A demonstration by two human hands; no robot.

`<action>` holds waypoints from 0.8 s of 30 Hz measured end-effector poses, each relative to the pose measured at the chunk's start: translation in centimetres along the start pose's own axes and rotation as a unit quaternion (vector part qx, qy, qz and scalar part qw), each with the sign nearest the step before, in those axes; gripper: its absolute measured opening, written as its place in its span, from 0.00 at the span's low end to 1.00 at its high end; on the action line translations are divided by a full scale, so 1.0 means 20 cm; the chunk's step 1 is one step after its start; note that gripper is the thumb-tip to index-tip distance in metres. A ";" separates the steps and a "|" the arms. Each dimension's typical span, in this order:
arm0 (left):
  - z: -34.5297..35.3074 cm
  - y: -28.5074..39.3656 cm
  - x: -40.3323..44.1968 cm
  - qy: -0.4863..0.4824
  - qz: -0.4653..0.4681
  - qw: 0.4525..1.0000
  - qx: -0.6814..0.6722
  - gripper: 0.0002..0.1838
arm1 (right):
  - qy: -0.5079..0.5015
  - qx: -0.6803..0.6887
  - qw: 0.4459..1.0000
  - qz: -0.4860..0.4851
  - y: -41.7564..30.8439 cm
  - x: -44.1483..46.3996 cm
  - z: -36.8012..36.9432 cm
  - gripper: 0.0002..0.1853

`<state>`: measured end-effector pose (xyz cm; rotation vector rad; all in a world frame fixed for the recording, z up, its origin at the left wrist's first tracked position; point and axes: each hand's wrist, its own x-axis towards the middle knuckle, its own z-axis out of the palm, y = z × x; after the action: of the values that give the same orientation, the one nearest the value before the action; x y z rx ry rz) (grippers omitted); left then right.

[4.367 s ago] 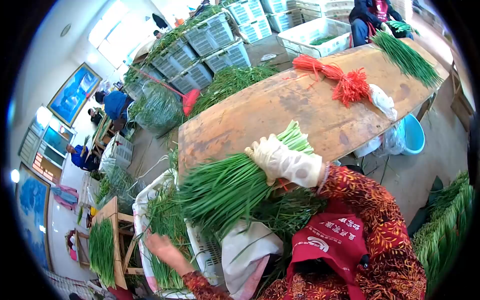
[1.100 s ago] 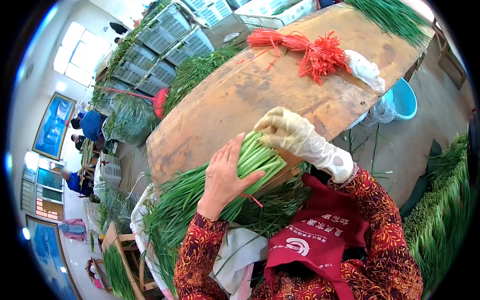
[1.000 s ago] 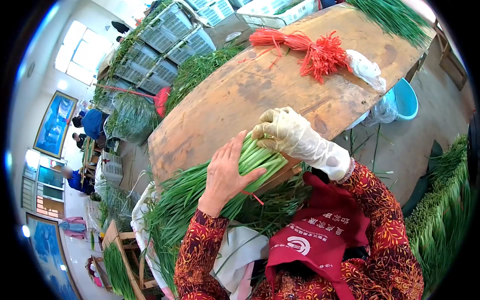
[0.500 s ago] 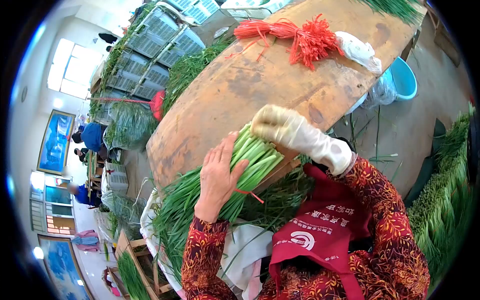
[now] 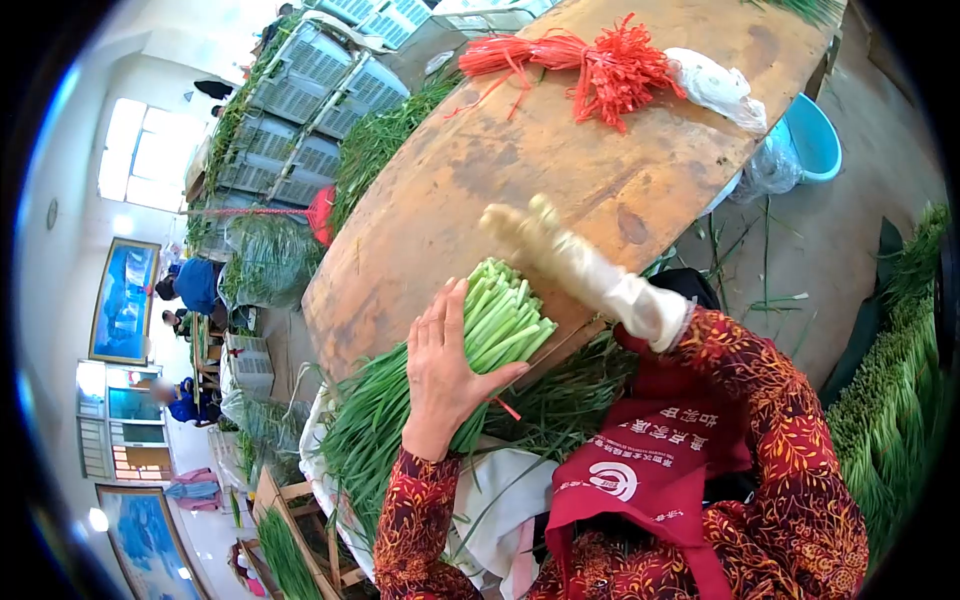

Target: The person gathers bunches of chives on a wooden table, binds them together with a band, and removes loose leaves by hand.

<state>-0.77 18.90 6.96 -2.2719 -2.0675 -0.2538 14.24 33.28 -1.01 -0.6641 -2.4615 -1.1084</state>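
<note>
Stained wooden worktop, crates stacked beyond; bare left hand clasps green stalks, gloved right hand above, thumb and fingers apart.

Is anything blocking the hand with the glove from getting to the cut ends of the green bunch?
No, I see nothing between the gloved right hand and the pale ends of the green bunch. The bare left hand lies across the bunch, but leaves those ends uncovered.
</note>
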 end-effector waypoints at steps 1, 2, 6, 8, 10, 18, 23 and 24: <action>0.00 0.00 0.00 0.003 -0.001 1.000 -0.001 0.54 | 0.035 0.234 0.970 0.061 0.07 -0.03 -0.04 0.19; 0.00 0.00 0.00 0.006 -0.001 1.000 -0.004 0.54 | 0.012 0.441 0.885 0.150 0.10 -0.05 -0.07 0.17; 0.00 0.00 0.00 0.022 0.005 1.000 0.000 0.55 | -0.056 0.875 0.347 0.332 0.08 -0.12 -0.18 0.07; 0.00 0.00 0.00 0.024 0.003 1.000 -0.001 0.55 | -0.032 0.825 0.493 0.273 0.05 -0.14 -0.21 0.09; 0.00 0.00 -0.01 0.023 0.001 1.000 -0.001 0.54 | -0.002 0.763 0.592 0.260 0.04 -0.14 -0.22 0.08; -0.01 0.00 0.00 0.028 0.002 1.000 -0.004 0.55 | -0.026 0.753 0.584 0.303 -0.04 -0.16 -0.24 0.10; -0.01 0.00 0.00 0.021 -0.001 1.000 -0.013 0.52 | -0.054 0.829 0.442 0.339 -0.06 -0.15 -0.25 0.13; -0.01 0.00 0.00 0.021 0.000 1.000 -0.013 0.52 | -0.077 0.831 0.434 0.340 -0.05 -0.15 -0.25 0.14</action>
<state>-0.79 18.77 7.18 -2.2610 -2.0567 -0.3272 16.73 27.97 0.09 -0.7256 -1.6601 1.6478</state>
